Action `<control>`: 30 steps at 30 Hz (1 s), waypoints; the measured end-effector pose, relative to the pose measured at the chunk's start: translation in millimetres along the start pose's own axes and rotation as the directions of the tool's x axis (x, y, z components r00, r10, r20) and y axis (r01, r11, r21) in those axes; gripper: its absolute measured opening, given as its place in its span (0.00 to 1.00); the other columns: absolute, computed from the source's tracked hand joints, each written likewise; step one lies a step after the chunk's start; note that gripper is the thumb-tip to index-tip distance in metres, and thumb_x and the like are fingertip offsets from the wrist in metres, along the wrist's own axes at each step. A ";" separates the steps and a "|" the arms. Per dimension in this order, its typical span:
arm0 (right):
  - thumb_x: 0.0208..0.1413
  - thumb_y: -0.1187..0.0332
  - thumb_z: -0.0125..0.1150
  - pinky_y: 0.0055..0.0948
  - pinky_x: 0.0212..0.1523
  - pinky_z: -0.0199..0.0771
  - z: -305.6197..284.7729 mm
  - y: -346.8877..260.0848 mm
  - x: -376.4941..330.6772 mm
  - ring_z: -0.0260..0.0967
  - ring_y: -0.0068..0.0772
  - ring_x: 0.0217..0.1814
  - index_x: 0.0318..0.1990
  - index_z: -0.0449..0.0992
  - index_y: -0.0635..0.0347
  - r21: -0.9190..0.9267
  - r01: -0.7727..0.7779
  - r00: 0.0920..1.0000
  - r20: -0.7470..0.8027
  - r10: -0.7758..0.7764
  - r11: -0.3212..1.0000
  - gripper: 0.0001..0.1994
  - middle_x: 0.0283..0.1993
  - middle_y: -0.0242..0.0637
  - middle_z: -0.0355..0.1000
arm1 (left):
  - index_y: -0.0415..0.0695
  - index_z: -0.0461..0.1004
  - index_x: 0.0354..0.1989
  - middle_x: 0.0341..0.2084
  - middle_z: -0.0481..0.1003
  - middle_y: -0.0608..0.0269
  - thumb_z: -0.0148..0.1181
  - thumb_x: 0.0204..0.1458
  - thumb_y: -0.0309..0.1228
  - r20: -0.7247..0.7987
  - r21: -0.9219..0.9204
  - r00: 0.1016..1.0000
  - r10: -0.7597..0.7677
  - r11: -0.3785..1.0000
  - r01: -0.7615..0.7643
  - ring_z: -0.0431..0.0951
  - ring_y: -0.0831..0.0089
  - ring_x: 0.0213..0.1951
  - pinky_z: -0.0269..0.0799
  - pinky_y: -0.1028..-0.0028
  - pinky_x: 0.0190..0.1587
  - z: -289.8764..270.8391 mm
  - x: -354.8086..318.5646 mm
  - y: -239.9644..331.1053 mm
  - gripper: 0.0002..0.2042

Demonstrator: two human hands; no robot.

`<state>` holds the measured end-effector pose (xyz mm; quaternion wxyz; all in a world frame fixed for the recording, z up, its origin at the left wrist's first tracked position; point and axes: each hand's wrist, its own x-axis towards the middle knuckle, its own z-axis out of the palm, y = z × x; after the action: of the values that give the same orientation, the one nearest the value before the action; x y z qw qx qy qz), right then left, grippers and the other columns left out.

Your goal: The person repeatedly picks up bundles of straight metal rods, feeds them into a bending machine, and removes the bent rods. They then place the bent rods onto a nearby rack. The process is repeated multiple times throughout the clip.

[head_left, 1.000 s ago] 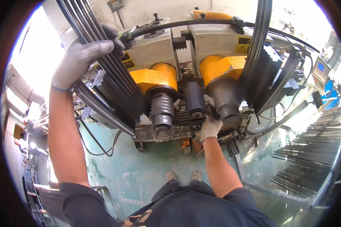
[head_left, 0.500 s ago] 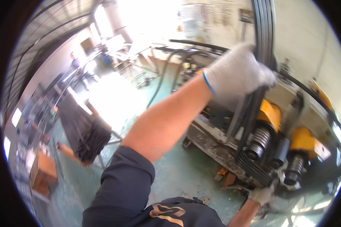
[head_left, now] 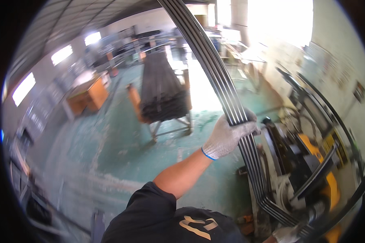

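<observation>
A bundle of several long, dark, shiny metal tubes [head_left: 207, 52] runs from the top of the view down to the lower right, where it bends sharply. My left hand [head_left: 229, 137], in a whitish knit glove with a blue cuff edge, is closed around the straight part above the bend. At the lower right, my right hand [head_left: 286, 234], gloved alike, is at the bent end and appears to grip it; its fingers are partly hidden. Close beside the bundle stands a machine with yellow parts [head_left: 332, 186].
A stack of long dark stock [head_left: 162, 89] rests on a metal stand across the green floor [head_left: 121, 162]. Farther left is an orange-brown wooden desk or box [head_left: 96, 95]. A dark curved rail [head_left: 363, 190] and hoses surround the machine. A dark post [head_left: 97, 224] rises at the lower left.
My view has turned left. The tubes have swung from upright at the machine to a slant out over the floor, with my left hand now lower on them.
</observation>
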<state>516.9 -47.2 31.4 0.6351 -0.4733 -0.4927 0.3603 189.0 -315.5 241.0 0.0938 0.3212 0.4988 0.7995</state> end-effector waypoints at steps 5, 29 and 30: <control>0.70 0.72 0.65 0.42 0.67 0.77 42.3 -22.9 3.1 0.79 0.44 0.64 0.67 0.76 0.64 0.181 -0.106 0.931 0.364 0.034 0.978 0.20 0.65 0.52 0.79 | 0.37 0.77 0.50 0.35 0.86 0.51 0.67 0.63 0.24 -0.402 0.031 0.913 0.069 0.998 -0.062 0.90 0.59 0.42 0.87 0.60 0.51 -37.9 -101.0 39.6 0.10; 0.75 0.67 0.65 0.27 0.37 0.76 169.2 -134.2 -185.1 0.76 0.25 0.39 0.55 0.82 0.70 0.333 -0.439 0.157 0.943 -0.293 0.834 0.13 0.43 0.36 0.80 | 0.38 0.79 0.50 0.37 0.85 0.54 0.66 0.64 0.20 -0.967 0.204 0.086 0.240 0.931 -0.304 0.89 0.60 0.42 0.87 0.60 0.50 -25.8 -482.1 119.7 0.08; 0.74 0.66 0.66 0.26 0.38 0.76 162.4 -160.7 -209.8 0.76 0.24 0.38 0.54 0.82 0.70 0.332 -0.395 0.112 0.943 -0.314 0.856 0.13 0.42 0.35 0.80 | 0.37 0.77 0.51 0.37 0.85 0.53 0.65 0.65 0.21 -0.970 0.218 0.045 0.241 0.932 -0.290 0.89 0.59 0.42 0.87 0.60 0.50 -29.7 -491.1 128.5 0.09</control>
<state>305.0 -248.1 136.1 0.2300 0.0649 -0.6562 0.7158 574.0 -630.6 136.1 -0.4054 -0.2109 0.3491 0.8181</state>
